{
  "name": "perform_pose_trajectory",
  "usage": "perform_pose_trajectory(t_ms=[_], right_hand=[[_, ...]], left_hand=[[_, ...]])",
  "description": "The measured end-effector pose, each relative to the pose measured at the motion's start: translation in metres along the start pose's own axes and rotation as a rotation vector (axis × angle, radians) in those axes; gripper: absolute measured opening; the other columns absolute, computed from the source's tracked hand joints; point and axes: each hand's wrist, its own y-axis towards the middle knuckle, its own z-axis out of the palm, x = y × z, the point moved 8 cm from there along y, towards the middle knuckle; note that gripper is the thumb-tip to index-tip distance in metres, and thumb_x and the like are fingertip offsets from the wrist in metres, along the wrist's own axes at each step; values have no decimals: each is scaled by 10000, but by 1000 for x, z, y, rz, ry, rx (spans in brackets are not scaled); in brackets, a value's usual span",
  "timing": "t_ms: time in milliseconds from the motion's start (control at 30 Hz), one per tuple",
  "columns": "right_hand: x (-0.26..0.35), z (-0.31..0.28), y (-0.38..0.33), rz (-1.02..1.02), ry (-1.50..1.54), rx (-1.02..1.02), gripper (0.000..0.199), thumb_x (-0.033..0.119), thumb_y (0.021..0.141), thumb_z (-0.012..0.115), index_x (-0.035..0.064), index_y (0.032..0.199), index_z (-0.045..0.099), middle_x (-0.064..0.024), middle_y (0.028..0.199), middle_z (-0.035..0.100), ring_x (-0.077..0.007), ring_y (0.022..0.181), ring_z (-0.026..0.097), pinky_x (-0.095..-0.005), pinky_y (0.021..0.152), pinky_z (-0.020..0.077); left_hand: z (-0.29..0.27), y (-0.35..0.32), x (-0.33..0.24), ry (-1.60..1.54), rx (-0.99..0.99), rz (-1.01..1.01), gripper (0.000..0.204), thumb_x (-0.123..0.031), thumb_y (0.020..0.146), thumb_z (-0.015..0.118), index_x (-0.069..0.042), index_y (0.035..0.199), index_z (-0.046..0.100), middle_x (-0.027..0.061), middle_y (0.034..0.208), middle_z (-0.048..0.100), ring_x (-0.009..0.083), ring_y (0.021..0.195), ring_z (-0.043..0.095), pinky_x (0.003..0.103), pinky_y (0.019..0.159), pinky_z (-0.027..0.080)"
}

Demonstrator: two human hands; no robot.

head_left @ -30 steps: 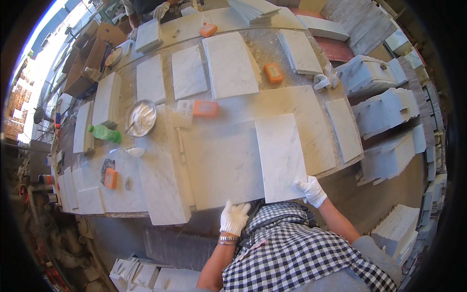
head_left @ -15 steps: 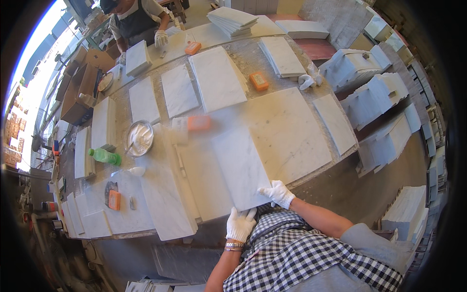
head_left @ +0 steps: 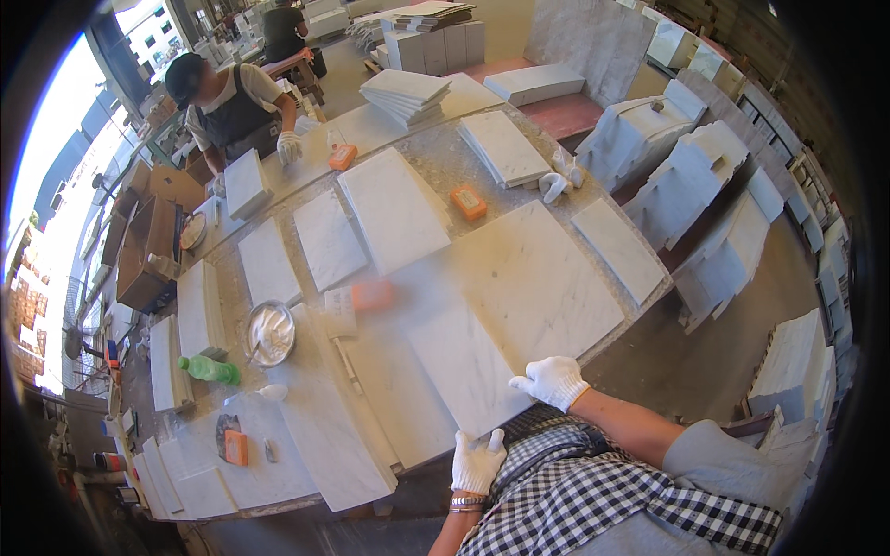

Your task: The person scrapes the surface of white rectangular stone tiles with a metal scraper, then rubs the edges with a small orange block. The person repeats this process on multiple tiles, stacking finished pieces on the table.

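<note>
A white marble tile (head_left: 464, 357) with faint grey veins lies in front of me, its near edge reaching the table's front edge. My right hand (head_left: 552, 382), in a white knit glove, grips the tile's right near corner, thumb on top. At the left near corner is my left hand (head_left: 477, 462), also gloved, its thumb and fingertips at the tile's edge; part of its grip is hidden. Beneath and to the right spreads a larger marble slab (head_left: 547, 287). Another pale tile (head_left: 394, 394) lies just left. An orange block (head_left: 373, 295) sits beyond the tile, blurred.
A metal bowl of white paste (head_left: 272, 334) and a green bottle (head_left: 211, 370) stand at left. Stacked marble tiles (head_left: 394, 204) and an orange block (head_left: 468, 201) lie farther back. Across the table works another person (head_left: 236, 107). Wrapped slab bundles (head_left: 640, 130) stand at right.
My view has tilted up and turned, so the table appears lower. My left hand has shifted right along the tile's near edge. My right hand remains on its corner.
</note>
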Motion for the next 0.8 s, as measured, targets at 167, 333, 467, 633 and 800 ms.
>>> perform_pose_trajectory(t_ms=[167, 333, 467, 633, 800], right_hand=[[-25, -11, 18, 15, 327, -147, 549, 603, 913, 668, 65, 946, 769, -195, 899, 751, -346, 870, 734, -463, 788, 558], [-5, 34, 80, 36, 488, 84, 619, 581, 914, 695, -3, 1114, 747, -238, 1048, 755, -346, 974, 728, -443, 860, 543], [7, 61, 115, 171, 938, 79, 705, 618, 890, 708, -36, 1151, 736, -235, 1004, 755, -342, 943, 725, -440, 854, 542], [2, 54, 119, 82, 821, 137, 784, 657, 887, 687, -75, 1165, 712, -255, 1056, 745, -359, 979, 721, -444, 841, 544], [-39, 41, 97, 129, 915, 170, 783, 684, 894, 686, -64, 1123, 720, -197, 1007, 752, -273, 935, 703, -418, 821, 538]], left_hand=[[10, 1, -1, -16, 114, 21, 372, -441, 1075, 488, -91, 1141, 595, 82, 1140, 631, 297, 1050, 515, 483, 954, 442], [17, -10, 3, 2, 108, 76, 363, -409, 1029, 611, -55, 1108, 592, 113, 1074, 590, 297, 933, 502, 472, 930, 460], [15, -16, 8, 71, 87, 99, 232, -313, 1056, 565, -82, 1069, 578, 105, 1081, 563, 275, 1046, 453, 445, 1040, 411], [18, -16, 25, 71, 147, 18, 240, -269, 1032, 610, -44, 1113, 602, 146, 1108, 633, 289, 990, 608, 438, 913, 490], [51, -30, 19, 1326, -219, 380, 272, -368, 1014, 634, -109, 969, 560, 132, 1044, 603, 238, 965, 571, 430, 829, 471]])
